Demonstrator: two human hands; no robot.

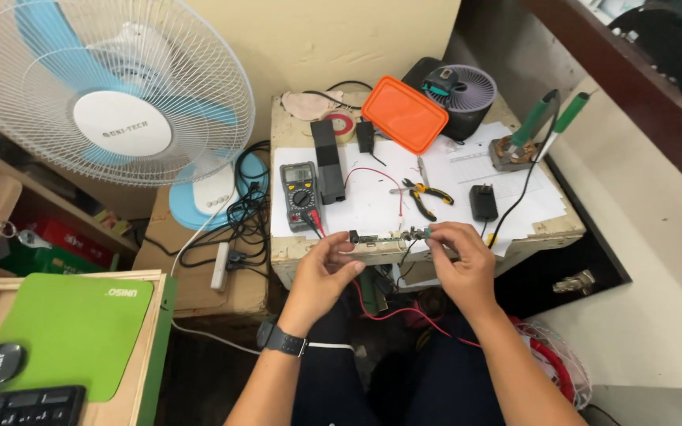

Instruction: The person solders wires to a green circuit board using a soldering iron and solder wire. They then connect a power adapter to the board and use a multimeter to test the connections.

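I hold a narrow circuit board strip [384,237] level between both hands, just above the near edge of the small workbench [562,229]. My left hand [324,268], with a dark watch on the wrist, pinches the strip's left end. My right hand [461,256] grips its right end, where small parts stick up. Red and black wires [404,314] hang from the board down toward my lap.
On the paper-covered bench lie a grey multimeter [299,194], a black box [327,161], yellow-handled pliers [428,193], a black adapter [483,202], an orange lid [403,113], a small round fan [460,88] and green-handled soldering irons [537,120]. A white standing fan [112,87] is at left, a green mat [73,327] nearer.
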